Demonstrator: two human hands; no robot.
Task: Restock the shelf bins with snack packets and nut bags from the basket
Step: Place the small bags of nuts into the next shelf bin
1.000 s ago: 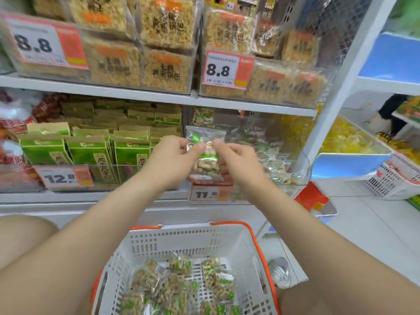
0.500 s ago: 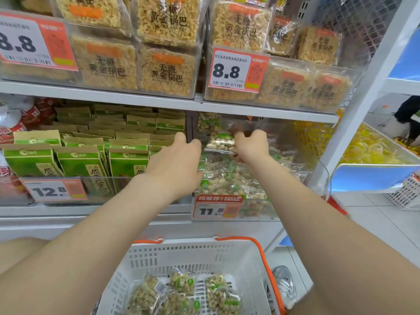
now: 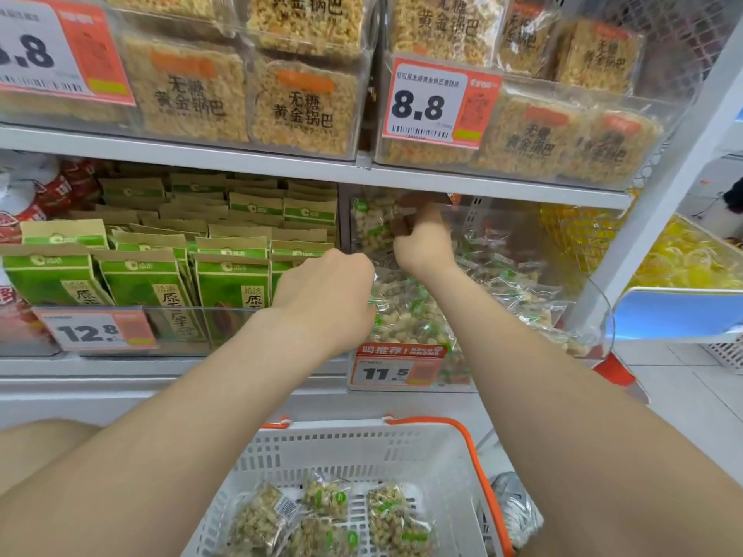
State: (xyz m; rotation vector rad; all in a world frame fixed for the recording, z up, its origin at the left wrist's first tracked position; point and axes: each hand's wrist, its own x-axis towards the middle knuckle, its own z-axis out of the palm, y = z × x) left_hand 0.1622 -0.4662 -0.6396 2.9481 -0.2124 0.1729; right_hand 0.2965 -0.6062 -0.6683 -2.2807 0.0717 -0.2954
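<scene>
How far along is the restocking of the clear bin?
Done: the clear plastic bin holds many green-printed nut bags. In hand: the right hand reaches its back; the left hand is at its front. Left: remaining bags lie in the white slotted basket.

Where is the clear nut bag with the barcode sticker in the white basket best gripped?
Likely pinch the flat sealed edge beside the sticker of the clear barcode-stickered nut bag, coming down from above: it lies flat among other bags, and the white slotted plastic basket walls off the sides.
</scene>
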